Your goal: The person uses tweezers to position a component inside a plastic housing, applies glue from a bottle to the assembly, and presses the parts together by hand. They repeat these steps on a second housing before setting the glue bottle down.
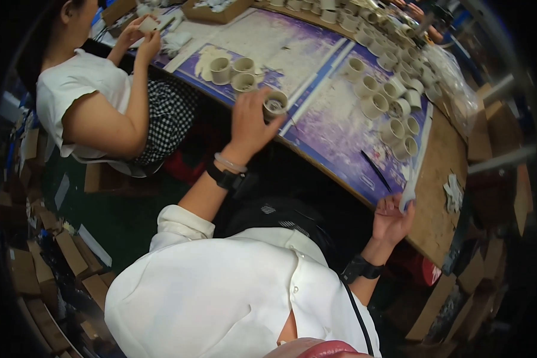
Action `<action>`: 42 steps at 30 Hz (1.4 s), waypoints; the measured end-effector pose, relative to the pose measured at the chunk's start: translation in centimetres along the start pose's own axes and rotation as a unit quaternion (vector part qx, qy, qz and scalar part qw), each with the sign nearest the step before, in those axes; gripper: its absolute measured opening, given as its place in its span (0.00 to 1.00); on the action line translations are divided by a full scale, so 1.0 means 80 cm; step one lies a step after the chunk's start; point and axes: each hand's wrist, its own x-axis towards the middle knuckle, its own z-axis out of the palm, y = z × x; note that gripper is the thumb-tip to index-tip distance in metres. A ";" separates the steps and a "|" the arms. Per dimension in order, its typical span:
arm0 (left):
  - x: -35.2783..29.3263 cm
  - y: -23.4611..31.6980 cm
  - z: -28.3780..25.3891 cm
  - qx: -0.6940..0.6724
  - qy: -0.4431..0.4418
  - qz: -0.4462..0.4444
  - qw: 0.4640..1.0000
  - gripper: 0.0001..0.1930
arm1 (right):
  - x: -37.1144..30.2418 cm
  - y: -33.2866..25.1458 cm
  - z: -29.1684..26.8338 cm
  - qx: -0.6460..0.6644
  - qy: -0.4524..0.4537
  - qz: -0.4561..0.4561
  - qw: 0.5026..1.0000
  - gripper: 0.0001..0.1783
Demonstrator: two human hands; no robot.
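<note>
My left hand (249, 124) is closed around the side of a small off-white cylindrical cup (275, 105), at the near edge of the table. Something grey and coiled or round shows inside that cup; I cannot make out what. Just beyond it stand three similar cups (220, 71) on a cream-smeared patch. At the table's near right edge my right hand (392, 219) is closed with its palm turned up, pinching a small thin white piece (407, 199) whose kind I cannot tell. A slim black pen-like tool (376, 169) lies on the purple mat close to that hand.
Many more cups (394, 128) crowd the right and far side of the purple mat (331, 128). A crumpled white scrap (453, 194) lies on the bare wood at right. To my left a co-worker (95, 101) sits handling a white piece. Cardboard boxes (71, 256) surround us.
</note>
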 end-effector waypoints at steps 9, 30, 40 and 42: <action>0.051 -0.009 0.018 0.158 -0.108 -0.112 0.975 0.26 | 0.015 -0.074 -0.096 0.048 -0.062 0.049 0.996 0.20; -0.045 0.040 -0.171 -0.284 -0.021 -0.141 0.948 0.21 | 0.074 -0.180 -0.165 -0.624 -0.011 -0.169 0.763 0.32; -0.021 0.023 -0.155 -0.390 -0.032 -0.109 0.914 0.19 | 0.111 -0.219 -0.211 -0.640 -0.110 -0.098 0.754 0.38; -0.032 0.021 -0.166 -0.379 -0.053 -0.122 0.916 0.19 | 0.114 -0.223 -0.210 -0.666 -0.144 -0.142 0.718 0.38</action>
